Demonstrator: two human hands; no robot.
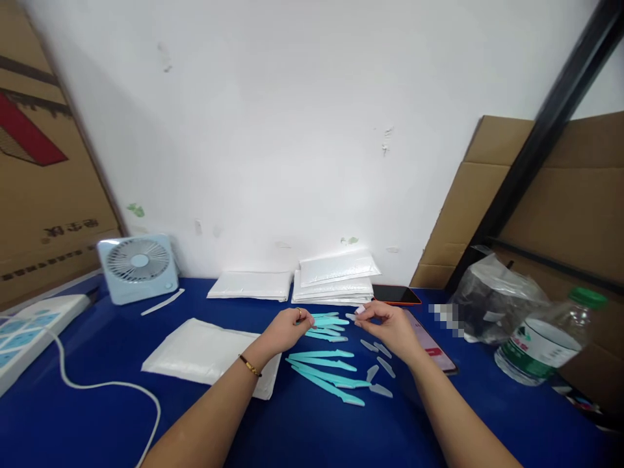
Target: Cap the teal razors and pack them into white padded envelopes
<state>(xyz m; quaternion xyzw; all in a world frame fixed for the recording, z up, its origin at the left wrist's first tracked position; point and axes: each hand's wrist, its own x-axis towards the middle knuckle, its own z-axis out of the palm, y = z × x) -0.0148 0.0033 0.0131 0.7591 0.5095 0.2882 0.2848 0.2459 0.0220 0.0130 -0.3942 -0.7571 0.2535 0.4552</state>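
Observation:
My left hand (287,328) is closed in a pinch on the handle end of a turquoise eyebrow razor (332,322), whose blade end points right. Between the fingertips of my right hand (390,328) is a small translucent blade cap (351,318), a short gap from the razor's tip. More turquoise razors lie just under and behind the held one. A fanned group of razors (324,355) rests on the table in front of my hands. Several loose translucent caps (386,367) are scattered below my right hand.
A white padded mailer (195,351) lies left of the razors, with stacked mailers (334,286) against the wall. A small fan (139,263), a power strip (34,331) and its cable are at left. Phones (397,294), a plastic bag (497,292) and a bottle (541,344) stand right.

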